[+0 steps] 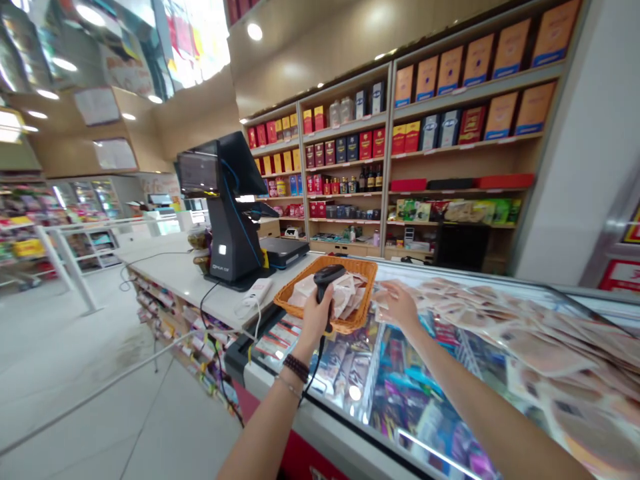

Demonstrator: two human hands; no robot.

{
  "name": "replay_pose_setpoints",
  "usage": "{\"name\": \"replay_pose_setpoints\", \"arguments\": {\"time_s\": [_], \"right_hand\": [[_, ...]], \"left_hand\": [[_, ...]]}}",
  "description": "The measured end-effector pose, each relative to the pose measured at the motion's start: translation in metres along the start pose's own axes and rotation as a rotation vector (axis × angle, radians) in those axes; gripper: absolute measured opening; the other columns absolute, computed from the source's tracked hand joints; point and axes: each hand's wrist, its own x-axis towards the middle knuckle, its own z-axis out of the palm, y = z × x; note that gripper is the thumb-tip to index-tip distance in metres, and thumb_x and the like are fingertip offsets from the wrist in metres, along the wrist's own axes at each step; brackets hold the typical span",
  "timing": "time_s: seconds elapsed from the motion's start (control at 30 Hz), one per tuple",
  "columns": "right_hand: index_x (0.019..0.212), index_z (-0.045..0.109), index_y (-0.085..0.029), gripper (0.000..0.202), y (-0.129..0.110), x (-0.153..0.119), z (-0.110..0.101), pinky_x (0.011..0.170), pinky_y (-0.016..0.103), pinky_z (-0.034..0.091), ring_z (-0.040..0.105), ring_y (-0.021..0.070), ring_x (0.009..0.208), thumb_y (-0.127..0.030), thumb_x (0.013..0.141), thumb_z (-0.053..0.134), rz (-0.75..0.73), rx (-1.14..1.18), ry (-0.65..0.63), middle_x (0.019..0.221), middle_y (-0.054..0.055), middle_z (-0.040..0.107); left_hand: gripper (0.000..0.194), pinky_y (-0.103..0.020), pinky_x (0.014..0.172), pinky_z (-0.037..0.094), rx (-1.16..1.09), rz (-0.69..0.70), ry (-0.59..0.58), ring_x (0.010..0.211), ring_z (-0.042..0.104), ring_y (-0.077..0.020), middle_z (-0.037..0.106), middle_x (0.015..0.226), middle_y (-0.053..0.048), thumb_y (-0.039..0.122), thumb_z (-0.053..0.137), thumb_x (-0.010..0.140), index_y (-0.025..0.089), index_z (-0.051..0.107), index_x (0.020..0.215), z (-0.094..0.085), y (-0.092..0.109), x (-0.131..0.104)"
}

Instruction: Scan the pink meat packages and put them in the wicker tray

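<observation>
While the left hand [316, 313] grips, the scanner [326, 275] protrudes above.

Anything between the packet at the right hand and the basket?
Nothing visible stands between the packet at the right hand and the basket; the scanner in the left hand appears over the basket's middle.

Head view; forward and downward

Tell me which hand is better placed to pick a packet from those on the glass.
Probably the right hand: it is nearer the packets, while the left hand grips the scanner over the basket.
</observation>
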Motion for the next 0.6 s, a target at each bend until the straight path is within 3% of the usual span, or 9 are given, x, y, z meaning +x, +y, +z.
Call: {"name": "replay_pose_setpoints", "arguments": {"time_s": [0.13,0.23,0.3,0.4,0.6], "right_hand": [[0.129,0.084,-0.024,0.04,0.027,-0.021,-0.051,0.123,0.052,0.052,0.072,0.0316,0.139,-0.027,0.1,0.057,-0.127,-0.185,-0.18,0.143,0.009,0.08],[0.12,0.087,-0.028,0.031,0.038,-0.043,-0.076,0.128,0.053,0.046,0.068,0.0326,0.146,-0.029,0.103,0.061,-0.198,-0.302,-0.407,0.146,0.007,0.079],[0.117,0.087,-0.029,0.028,0.043,-0.054,-0.088,0.128,0.055,0.045,0.067,0.0333,0.146,-0.03,0.105,0.062,-0.181,-0.365,-0.463,0.146,0.006,0.079],[0.118,0.087,-0.029,0.026,0.049,-0.064,-0.108,0.126,0.05,0.046,0.069,0.0323,0.144,-0.031,0.106,0.064,-0.135,-0.436,-0.39,0.138,0.007,0.083],[0.096,0.087,-0.022,0.031,0.049,-0.074,-0.147,0.105,0.037,0.053,0.079,0.0313,0.112,-0.043,0.107,0.067,-0.065,-0.693,-0.2,0.104,0.013,0.087]], "left_hand": [[0.066,-0.023,0.046,0.041,-0.038,0.011,-0.106,0.046,0.049,-0.0097,0.054,0.059,0.005,0.085,0.076,0.082,0.023,0.055,0.079,0.039,0.004,-0.011],[0.064,-0.024,0.046,0.04,-0.059,-0.003,-0.181,0.044,0.048,-0.0096,0.054,0.058,0.005,0.083,0.075,0.084,0.023,0.054,0.081,0.069,0.001,-0.022],[0.062,-0.024,0.045,0.039,-0.073,-0.009,-0.222,0.042,0.046,-0.0091,0.053,0.058,0.006,0.082,0.075,0.085,0.023,0.054,0.083,0.087,-0.004,-0.029],[0.06,-0.023,0.045,0.039,-0.082,-0.019,-0.282,0.042,0.044,-0.0089,0.052,0.056,0.007,0.08,0.076,0.085,0.024,0.054,0.086,0.11,-0.012,-0.038],[0.06,-0.024,0.046,0.042,-0.055,-0.055,-0.381,0.042,0.046,-0.011,0.052,0.054,0.008,0.08,0.076,0.086,0.025,0.053,0.091,0.137,-0.028,-0.041]]}}
